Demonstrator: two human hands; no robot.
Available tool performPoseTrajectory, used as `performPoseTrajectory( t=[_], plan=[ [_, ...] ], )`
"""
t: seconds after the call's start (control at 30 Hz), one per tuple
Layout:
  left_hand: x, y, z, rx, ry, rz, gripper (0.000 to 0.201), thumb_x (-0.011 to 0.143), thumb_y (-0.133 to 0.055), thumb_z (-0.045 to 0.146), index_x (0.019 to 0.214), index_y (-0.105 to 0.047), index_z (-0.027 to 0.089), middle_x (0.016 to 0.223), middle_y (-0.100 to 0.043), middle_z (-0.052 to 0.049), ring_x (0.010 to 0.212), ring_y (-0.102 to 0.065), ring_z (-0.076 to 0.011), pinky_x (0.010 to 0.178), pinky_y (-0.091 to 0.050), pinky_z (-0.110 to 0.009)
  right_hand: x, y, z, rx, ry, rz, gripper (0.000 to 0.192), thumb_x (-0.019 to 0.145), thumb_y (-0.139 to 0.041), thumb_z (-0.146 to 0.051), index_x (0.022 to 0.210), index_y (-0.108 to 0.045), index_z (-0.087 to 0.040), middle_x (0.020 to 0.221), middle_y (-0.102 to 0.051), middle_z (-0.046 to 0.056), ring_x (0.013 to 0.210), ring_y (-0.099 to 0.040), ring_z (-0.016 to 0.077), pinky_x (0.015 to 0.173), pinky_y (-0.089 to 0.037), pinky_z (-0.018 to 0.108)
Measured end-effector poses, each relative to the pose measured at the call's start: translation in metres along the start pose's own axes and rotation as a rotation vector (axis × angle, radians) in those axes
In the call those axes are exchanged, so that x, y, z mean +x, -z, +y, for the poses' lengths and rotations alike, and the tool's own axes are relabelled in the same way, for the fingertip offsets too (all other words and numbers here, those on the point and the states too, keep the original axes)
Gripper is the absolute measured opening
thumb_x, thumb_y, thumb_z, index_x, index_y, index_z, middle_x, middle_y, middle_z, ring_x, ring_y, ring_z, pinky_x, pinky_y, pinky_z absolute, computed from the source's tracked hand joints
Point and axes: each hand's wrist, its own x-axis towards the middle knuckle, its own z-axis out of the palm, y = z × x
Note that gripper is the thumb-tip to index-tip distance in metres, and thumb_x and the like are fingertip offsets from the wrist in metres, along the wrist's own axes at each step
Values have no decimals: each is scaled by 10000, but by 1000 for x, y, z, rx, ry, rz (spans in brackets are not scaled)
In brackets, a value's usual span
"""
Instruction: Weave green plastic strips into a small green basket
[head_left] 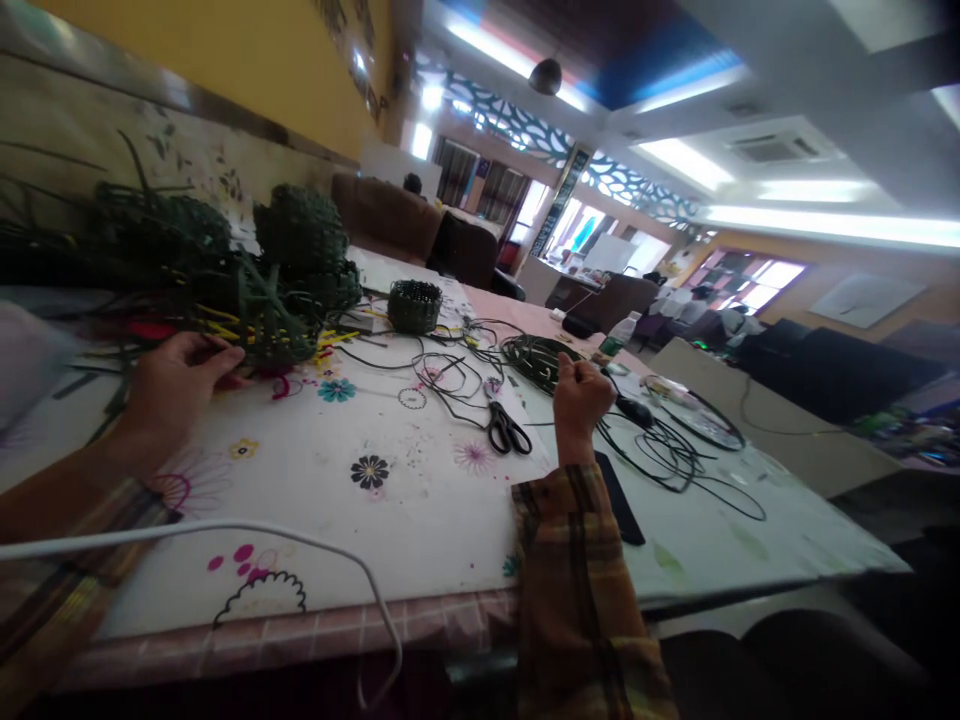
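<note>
The left hand rests with loose, released fingers against a heap of dark green woven baskets, coarse and bristling with loose ends, at the desk's far left. The right hand is clenched on a thin black strand that loops in tangles across the desk. Black-handled scissors lie just left of it, a small round woven basket farther back. A glossy flower-printed cloth covers the desk; beyond are brown sofas and bright ceiling lights
</note>
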Motion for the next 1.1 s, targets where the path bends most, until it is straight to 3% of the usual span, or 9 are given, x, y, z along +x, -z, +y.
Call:
performPoseTrajectory(
  t=[0.17, 0.27, 0.37, 0.47, 0.6, 0.7, 0.83, 0.97, 1.1],
  plan=[
    [-5, -4, 2, 2, 2, -39, 224, 715, -710, 312, 867, -626, 171, 701, -622, 51, 572, -594, -104, 588, -467, -200, -1, -14, 8, -45, 4, -40, 237, 899, -615, -387, 936, -715, -176, 793, -639, 46, 730, -513, 179, 685, -334, 292],
    [-13, -9, 3, 37, -39, -68, 236, 702, -717, 334, 849, -635, 168, 636, -619, 47, 558, -587, -117, 578, -469, -204, -9, -21, -2, -55, 91, -110, 467, 856, -662, -328, 1286, -638, -147, 1030, -681, 129, 978, -593, 266, 880, -433, 380],
    [-21, -15, 3, 57, -73, -118, 247, 712, -709, 358, 854, -636, 170, 618, -622, 40, 573, -606, -135, 623, -513, -233, -23, -19, -23, -55, 181, 7, 605, 867, -651, -304, 1423, -517, -107, 1361, -560, 223, 1288, -498, 344, 1095, -370, 528],
    [-26, -22, 3, 86, -104, -140, 271, 753, -676, 406, 882, -643, 170, 635, -638, 33, 586, -622, -146, 654, -539, -257, -50, -10, -56, 75, 458, 69, 480, 946, -573, -317, 1403, -535, -174, 1496, -462, 179, 1458, -352, 332, 1211, -226, 601],
    [-34, -35, 0, 117, -133, -193, 302, 782, -628, 460, 890, -648, 178, 664, -656, 19, 571, -642, -162, 598, -535, -260, -100, -2, -105, 347, 877, -214, 320, 1016, -436, -225, 1263, -637, -259, 1403, -568, 102, 1362, -473, 252, 1178, -349, 493],
    [-46, -48, 1, 93, -164, -261, 297, 779, -614, 470, 847, -640, 181, 650, -659, 8, 556, -654, -173, 562, -536, -262, -130, -1, -130, 323, 1029, -449, 344, 1037, -396, -206, 1292, -626, -219, 1429, -557, 124, 1221, -554, 232, 1036, -453, 387],
    [-63, -60, 7, 101, -119, -311, 280, 794, -613, 461, 833, -625, 184, 537, -638, 6, 502, -639, -180, 519, -538, -265, -139, -5, -136, 166, 938, -496, 328, 1051, -380, -260, 1235, -649, -226, 1427, -541, 127, 1120, -563, 245, 947, -455, 389],
    [-66, -64, 9, 49, -88, -297, 261, 793, -622, 433, 842, -624, 177, 508, -623, 10, 453, -606, -158, 477, -520, -245, -133, -13, -129, 141, 842, -455, 315, 1046, -396, -280, 1054, -710, -251, 1507, -476, 86, 1213, -516, 272, 1021, -429, 432],
    [-63, -63, 5, 5, -97, -287, 255, 785, -640, 431, 793, -615, 178, 497, -607, 23, 426, -592, -142, 459, -517, -234, -137, -18, -129, 246, 813, -452, 315, 1030, -419, -211, 1199, -683, -246, 1551, -428, 107, 1312, -481, 267, 1129, -400, 443]
  ],
)
